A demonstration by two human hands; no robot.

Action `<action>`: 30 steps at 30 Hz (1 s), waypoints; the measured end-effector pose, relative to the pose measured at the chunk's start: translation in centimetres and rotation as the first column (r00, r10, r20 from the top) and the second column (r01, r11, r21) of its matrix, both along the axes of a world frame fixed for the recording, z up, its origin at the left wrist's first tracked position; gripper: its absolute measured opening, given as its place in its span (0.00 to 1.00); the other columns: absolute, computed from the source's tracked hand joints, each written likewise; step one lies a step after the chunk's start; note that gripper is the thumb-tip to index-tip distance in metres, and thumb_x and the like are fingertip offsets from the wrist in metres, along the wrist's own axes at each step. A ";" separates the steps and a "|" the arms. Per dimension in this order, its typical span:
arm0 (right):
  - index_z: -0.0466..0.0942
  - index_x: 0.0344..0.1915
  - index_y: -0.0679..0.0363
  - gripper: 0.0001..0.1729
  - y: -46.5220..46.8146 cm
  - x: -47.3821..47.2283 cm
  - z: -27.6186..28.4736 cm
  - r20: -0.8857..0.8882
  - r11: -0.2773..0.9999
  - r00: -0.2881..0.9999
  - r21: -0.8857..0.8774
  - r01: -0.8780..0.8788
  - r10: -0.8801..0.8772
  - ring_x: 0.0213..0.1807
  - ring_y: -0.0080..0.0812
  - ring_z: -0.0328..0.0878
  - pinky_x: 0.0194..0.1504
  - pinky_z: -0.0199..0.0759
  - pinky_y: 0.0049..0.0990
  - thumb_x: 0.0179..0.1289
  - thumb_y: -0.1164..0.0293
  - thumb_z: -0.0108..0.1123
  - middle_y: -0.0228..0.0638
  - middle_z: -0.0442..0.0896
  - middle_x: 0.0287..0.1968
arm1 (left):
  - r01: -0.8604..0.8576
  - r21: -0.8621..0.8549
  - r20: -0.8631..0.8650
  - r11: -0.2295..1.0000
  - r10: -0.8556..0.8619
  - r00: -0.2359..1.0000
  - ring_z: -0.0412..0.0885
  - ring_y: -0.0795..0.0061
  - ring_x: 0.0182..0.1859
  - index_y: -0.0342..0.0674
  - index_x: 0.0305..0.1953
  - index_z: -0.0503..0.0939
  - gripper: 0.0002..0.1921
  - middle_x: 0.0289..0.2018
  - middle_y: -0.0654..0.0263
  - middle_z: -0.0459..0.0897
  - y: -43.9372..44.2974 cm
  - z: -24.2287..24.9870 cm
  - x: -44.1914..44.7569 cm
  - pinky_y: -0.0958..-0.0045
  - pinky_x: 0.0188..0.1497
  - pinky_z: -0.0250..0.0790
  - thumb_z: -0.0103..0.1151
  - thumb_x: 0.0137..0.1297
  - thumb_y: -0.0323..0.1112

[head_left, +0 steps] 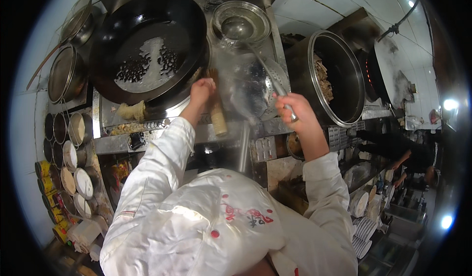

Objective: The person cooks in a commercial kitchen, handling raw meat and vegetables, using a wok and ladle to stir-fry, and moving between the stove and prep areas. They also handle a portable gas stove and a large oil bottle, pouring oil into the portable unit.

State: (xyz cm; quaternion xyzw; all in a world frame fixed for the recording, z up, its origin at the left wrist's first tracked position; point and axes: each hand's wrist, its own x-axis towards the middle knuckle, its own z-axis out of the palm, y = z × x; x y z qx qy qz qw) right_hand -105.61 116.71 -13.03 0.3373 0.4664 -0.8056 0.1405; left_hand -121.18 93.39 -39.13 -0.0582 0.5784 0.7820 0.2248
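My right hand [297,110] grips the handle of a long metal ladle [268,69]. Its bowl rests inside a round metal basin [261,19] at the back of the stove. My left hand [202,91] is beside the wok's right rim, fingers curled, at the upper part of a bamboo wok brush [218,117]. Whether those fingers grasp the brush is unclear. To the left, a big black wok [184,21] has a pale, foamy patch of liquid [149,67] and scattered droplets on its bottom. Under the ladle handle lies a perforated skimmer [273,108].
A crumpled yellowish cloth [131,110] lies before the wok. At right stands a deep metal pot [313,54] with pieces of food inside; beyond it, another wok [387,73] steams. Seasoning containers [84,183] line the left side. A person in dark clothing [413,147] is at far right.
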 end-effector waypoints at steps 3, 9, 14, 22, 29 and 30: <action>0.74 0.39 0.66 0.08 -0.6 2.6 0.4 -0.016 0.995 0.999 0.090 -0.046 0.048 0.14 0.20 0.65 0.13 0.55 0.22 0.58 0.78 0.59 0.29 0.73 0.22 | -0.045 -0.195 -0.228 0.980 -0.001 0.974 0.76 0.82 0.26 0.38 0.33 0.81 0.08 0.26 0.67 0.82 3.3 -2.5 -5.8 0.74 0.29 0.69 0.51 0.68 0.29; 0.75 0.40 0.67 0.07 -1.0 6.3 -0.8 0.051 0.891 0.982 0.414 -0.185 0.180 0.13 0.16 0.64 0.11 0.56 0.20 0.62 0.78 0.58 0.27 0.72 0.21 | -0.189 -0.723 -0.355 0.665 -0.122 0.927 0.83 0.57 0.40 0.32 0.36 0.83 0.12 0.34 0.52 0.86 9.0 -6.7 -13.8 0.63 0.44 0.72 0.57 0.54 0.33; 0.74 0.50 0.66 0.18 -0.4 8.2 -2.5 -0.116 0.662 0.941 0.737 -0.134 0.319 0.21 0.33 0.77 0.25 0.71 0.32 0.59 0.74 0.61 0.38 0.78 0.22 | -0.041 -0.717 -0.239 0.696 -0.190 0.952 0.82 0.49 0.50 0.33 0.39 0.84 0.14 0.44 0.46 0.84 10.9 -6.3 -15.2 0.61 0.52 0.73 0.58 0.54 0.35; 0.71 0.58 0.60 0.26 3.3 10.6 -5.0 0.061 -0.012 0.971 0.998 -0.059 0.231 0.35 0.62 0.79 0.42 0.74 0.52 0.57 0.71 0.60 0.58 0.82 0.33 | -0.156 -0.783 -0.292 0.602 -0.134 0.947 0.85 0.56 0.42 0.36 0.39 0.85 0.13 0.36 0.53 0.87 9.1 -3.1 -12.8 0.62 0.49 0.74 0.60 0.58 0.38; 0.75 0.47 0.66 0.16 10.9 14.7 -9.8 0.024 0.498 0.996 0.865 -0.067 0.092 0.23 0.22 0.73 0.26 0.68 0.26 0.58 0.74 0.62 0.31 0.76 0.24 | -0.185 -0.608 -0.460 0.772 -0.152 0.875 0.84 0.71 0.37 0.36 0.40 0.84 0.12 0.34 0.61 0.87 3.7 -2.4 -5.2 0.70 0.45 0.73 0.65 0.58 0.36; 0.76 0.46 0.66 0.14 11.1 15.4 -10.8 -0.021 0.594 0.996 0.804 -0.034 0.086 0.21 0.19 0.71 0.23 0.66 0.23 0.59 0.75 0.61 0.29 0.75 0.23 | -0.184 -0.553 -0.447 0.813 -0.103 0.888 0.84 0.71 0.38 0.35 0.39 0.84 0.11 0.34 0.61 0.87 3.2 -2.3 -3.8 0.70 0.45 0.73 0.64 0.59 0.36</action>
